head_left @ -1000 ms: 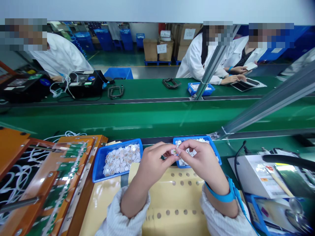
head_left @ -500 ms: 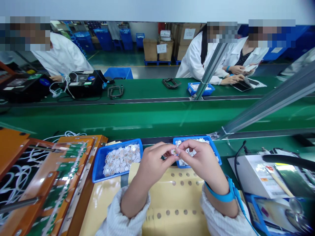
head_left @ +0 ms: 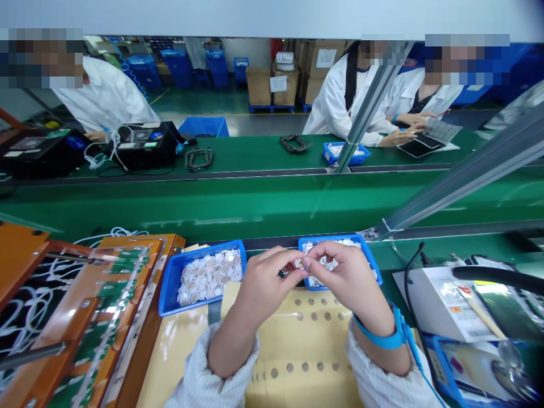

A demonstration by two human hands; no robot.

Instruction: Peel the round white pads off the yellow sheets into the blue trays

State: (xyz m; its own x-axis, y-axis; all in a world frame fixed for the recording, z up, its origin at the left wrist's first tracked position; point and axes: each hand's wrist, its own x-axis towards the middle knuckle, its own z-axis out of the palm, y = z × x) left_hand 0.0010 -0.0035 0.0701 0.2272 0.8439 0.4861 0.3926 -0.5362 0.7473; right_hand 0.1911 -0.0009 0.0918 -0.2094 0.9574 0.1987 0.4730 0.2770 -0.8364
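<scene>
My left hand (head_left: 261, 289) and my right hand (head_left: 346, 280) meet fingertip to fingertip, both pinched on one small round disc (head_left: 300, 263). They hover over a yellow perforated pad (head_left: 297, 345). Just behind the right hand stands a blue tray (head_left: 372, 263) of small white discs. A second blue tray (head_left: 170, 283) heaped with the same discs lies left of my left hand. A blue strap circles my right wrist.
An orange fixture (head_left: 140, 294) with green boards and white wires fills the left. A white device (head_left: 446, 306) and a black cable lie at the right. A green conveyor (head_left: 255, 204) runs across. Beyond it, people in white coats work.
My hands stay almost still on the disc. The person at the far right has lifted a sheet off the table.
</scene>
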